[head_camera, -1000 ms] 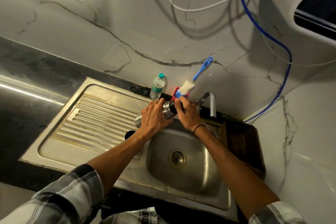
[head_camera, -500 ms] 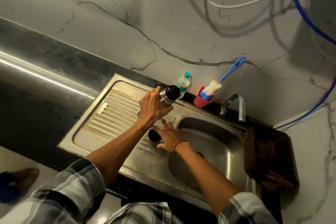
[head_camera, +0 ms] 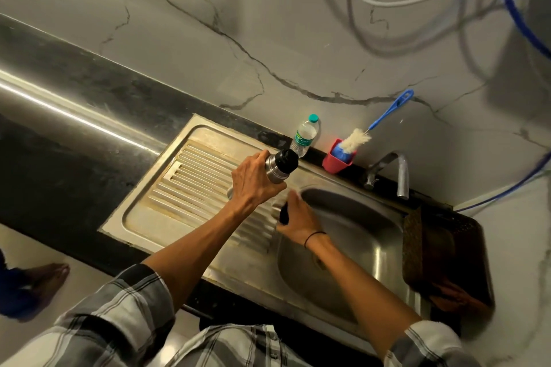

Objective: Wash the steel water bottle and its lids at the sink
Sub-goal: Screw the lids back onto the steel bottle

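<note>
My left hand [head_camera: 253,185] grips the steel water bottle [head_camera: 275,171] above the ribbed drainboard [head_camera: 190,188], with its black-capped end pointing toward the back wall. My right hand [head_camera: 298,219] is lower, at the seam between drainboard and basin, and holds a black lid [head_camera: 283,214] that is partly hidden by the fingers and blurred. The steel sink basin [head_camera: 357,235] lies to the right of both hands.
A clear plastic bottle [head_camera: 305,135] with a teal cap stands at the wall. Beside it a red cup [head_camera: 335,162] holds a blue-handled bottle brush [head_camera: 357,137]. The tap [head_camera: 399,173] arches over the basin. A dark brown basket [head_camera: 441,253] sits right of the sink.
Both hands held the bottle over the basin a second ago. My right hand let go, dropped to the drainboard and took hold of the black lid; my left hand keeps the bottle raised.
</note>
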